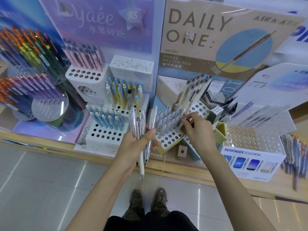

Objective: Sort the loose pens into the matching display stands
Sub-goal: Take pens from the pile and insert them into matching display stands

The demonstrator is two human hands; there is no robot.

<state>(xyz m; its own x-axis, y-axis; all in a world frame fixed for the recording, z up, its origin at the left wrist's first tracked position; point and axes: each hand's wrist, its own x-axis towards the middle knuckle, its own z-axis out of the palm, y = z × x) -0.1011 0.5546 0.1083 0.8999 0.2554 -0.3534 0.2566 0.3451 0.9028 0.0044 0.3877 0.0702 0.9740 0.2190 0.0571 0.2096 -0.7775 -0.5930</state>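
Head view, near to far: two dark shoes (pixel 148 198) stand on glossy pale floor tiles (pixel 50 180), below the edge of a light wooden counter (pixel 183 171). Over that edge the left grip (pixel 135 145) curls round a bundle of loose pens (pixel 139 129), slim clear-barrelled ones and a white one. Their tops fan up above the thumb, and the white tip hangs down past the wrist.

Just to the right, well apart from the bundle, the right grip (pixel 199 130) has thumb and forefinger pinched on the dark top of a grey pen (pixel 180 125). This pen stands at the edge of a cluster of frosted-capped pens (pixel 166 117) in a white block stand (pixel 168 140) drilled with round holes.

Left of it, a similar white block (pixel 106 135) holds blue pens with cream caps. To the right sits a clear perforated acrylic tray (pixel 250 139) on a box marked PATHFINDER. Behind rise a tan "DAILY ONE" card (pixel 200 30) and a lilac poster (pixel 100 22).
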